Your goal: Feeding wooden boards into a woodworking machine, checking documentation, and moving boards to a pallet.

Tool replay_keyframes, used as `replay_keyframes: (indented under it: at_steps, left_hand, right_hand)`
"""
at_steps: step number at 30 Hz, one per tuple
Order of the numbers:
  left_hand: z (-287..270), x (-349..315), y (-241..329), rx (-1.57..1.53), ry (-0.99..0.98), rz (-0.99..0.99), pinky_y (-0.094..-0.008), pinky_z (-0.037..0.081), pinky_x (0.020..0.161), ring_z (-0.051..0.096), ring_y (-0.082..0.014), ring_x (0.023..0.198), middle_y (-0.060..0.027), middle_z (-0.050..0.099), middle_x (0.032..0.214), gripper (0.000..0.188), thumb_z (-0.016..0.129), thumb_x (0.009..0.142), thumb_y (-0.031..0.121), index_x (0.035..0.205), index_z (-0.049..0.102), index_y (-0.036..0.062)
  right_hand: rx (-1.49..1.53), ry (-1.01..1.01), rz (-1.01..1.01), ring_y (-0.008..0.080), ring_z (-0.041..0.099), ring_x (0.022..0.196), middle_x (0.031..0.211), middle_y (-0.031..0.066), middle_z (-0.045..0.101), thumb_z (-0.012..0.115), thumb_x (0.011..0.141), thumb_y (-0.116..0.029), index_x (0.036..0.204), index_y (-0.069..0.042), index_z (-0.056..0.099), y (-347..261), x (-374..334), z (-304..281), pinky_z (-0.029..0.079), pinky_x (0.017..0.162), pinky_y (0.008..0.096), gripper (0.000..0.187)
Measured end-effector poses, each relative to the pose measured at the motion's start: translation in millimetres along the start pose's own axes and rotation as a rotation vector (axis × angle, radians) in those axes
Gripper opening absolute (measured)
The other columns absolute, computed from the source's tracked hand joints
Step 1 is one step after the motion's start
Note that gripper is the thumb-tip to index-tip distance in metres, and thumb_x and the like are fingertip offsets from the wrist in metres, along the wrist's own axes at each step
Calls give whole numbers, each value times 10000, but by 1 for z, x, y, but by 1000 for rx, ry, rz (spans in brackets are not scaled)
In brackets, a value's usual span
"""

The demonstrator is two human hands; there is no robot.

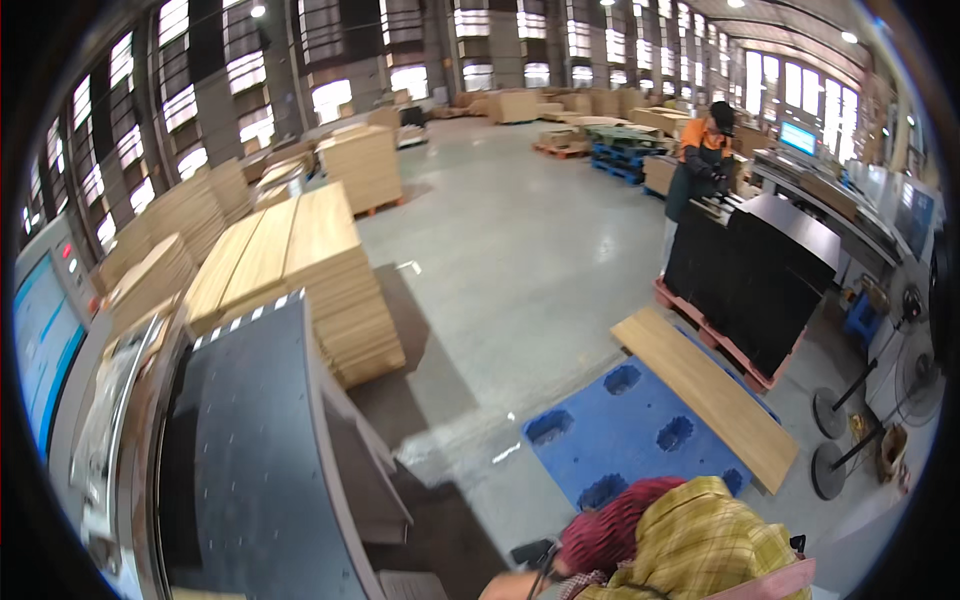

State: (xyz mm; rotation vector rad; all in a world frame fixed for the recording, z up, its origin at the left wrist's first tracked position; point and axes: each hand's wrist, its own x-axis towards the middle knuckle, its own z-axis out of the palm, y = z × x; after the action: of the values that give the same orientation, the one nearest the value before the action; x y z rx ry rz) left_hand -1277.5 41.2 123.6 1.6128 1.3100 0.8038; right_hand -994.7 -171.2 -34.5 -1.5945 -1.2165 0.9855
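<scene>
Along the bottom edge, a sleeve in red pattern and yellow plaid cloth bend in from the lower right. They look like my right arm. At its end a bit of bare skin, seemingly my right hand, is cut off by the frame with its fingers out of sight. A small dark object is beside it, too blurred to name. My left hand is outside the picture. Just beyond the sleeve lies a blue plastic pallet, with one long wooden board flat along its right side.
At left runs a dark machine bed beside a lit screen. Stacked boards stand behind it. At right, a co-worker stands by black panels on a reddish pallet; stand fans are nearer.
</scene>
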Motion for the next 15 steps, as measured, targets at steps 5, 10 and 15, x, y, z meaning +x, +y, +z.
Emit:
replay_keyframes:
  at_steps: [5,10,15]
  left_hand:
    - [224,-18,87,-205,-856,162,-340,397,951,537,-233,1060,-152,571,1151,349,437,941,141,1234,466,-47]
    - [482,-23,141,37,-1497,251,-250,453,748,573,-133,836,-89,630,987,359,522,905,179,1192,529,-36]
    - [669,-16,184,180,-1439,824,-367,466,617,581,-280,661,-143,634,770,230,631,797,172,971,639,21]
  right_hand:
    - [-282,577,643,276,614,712,765,134,651,534,822,-315,847,-29,637,103,-151,-245,473,659,398,306]
    - [-606,1493,182,321,599,733,799,140,620,467,886,-277,858,-52,579,48,-188,-423,463,641,397,254]
    - [-975,762,257,320,604,790,841,137,631,525,828,-228,873,-38,599,-2,-93,-459,486,651,419,209]
